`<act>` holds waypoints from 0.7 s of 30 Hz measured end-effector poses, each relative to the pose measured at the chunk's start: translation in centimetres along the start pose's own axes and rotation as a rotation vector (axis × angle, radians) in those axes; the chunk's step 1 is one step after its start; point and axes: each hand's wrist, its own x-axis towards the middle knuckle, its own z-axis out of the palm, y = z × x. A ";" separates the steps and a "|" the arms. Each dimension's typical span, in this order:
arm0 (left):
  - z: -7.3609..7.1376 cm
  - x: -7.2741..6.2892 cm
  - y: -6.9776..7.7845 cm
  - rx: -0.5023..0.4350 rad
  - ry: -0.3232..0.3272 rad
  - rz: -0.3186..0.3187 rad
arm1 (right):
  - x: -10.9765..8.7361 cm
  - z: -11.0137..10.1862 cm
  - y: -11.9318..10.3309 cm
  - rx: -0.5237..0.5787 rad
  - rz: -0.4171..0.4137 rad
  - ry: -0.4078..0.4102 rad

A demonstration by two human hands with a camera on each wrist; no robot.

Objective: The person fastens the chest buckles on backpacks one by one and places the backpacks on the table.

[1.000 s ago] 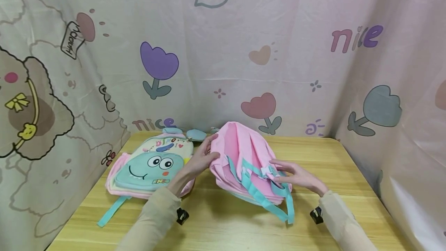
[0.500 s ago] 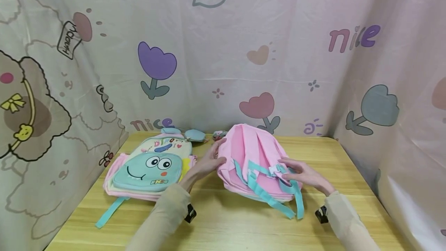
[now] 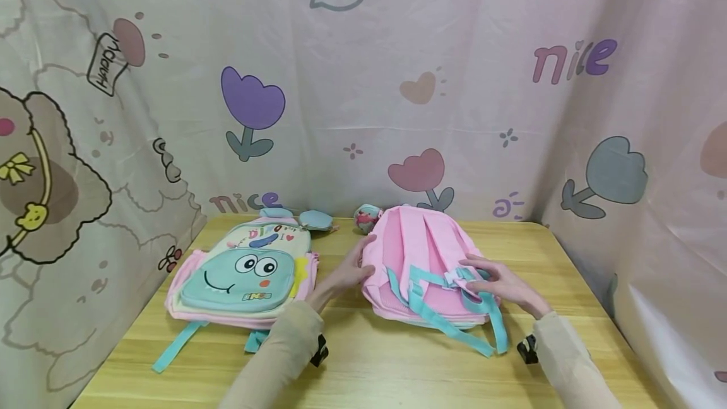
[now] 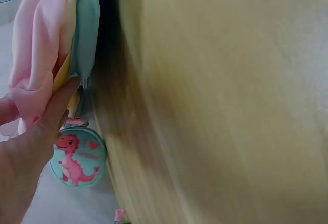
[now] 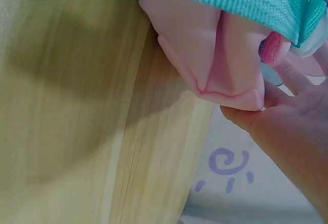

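Note:
A pink backpack (image 3: 393,242) lies with its strap side up, turquoise webbing straps (image 3: 449,327) trailing over its lower edge. My left hand (image 3: 346,270) grips its left side. In the left wrist view, thumb and fingers close round a gathered pink side pocket (image 4: 36,55). A round mint pouch (image 4: 78,157) with a pink dinosaur is beside that hand. My right hand (image 3: 505,283) holds the right side near the strap buckle. In the right wrist view, its thumb lies under a pink side pocket (image 5: 205,55) with fingers on the far side, partly hidden.
To the left, a second backpack (image 3: 238,276) with a smiling mint front pocket lies face up on the wooden table (image 3: 363,371). A small blue pouch (image 3: 315,220) is by its top. Behind the table hangs a printed curtain (image 3: 352,81).
The pink backpack has shifted right and settled lower and flatter, both hands moving with it. The round pouch behind it has come into fuller view. The head view has turned slightly.

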 end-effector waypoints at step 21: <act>1.4 0.3 -1.0 0.298 0.110 0.068 | 0.1 0.3 -0.3 -0.047 0.028 0.050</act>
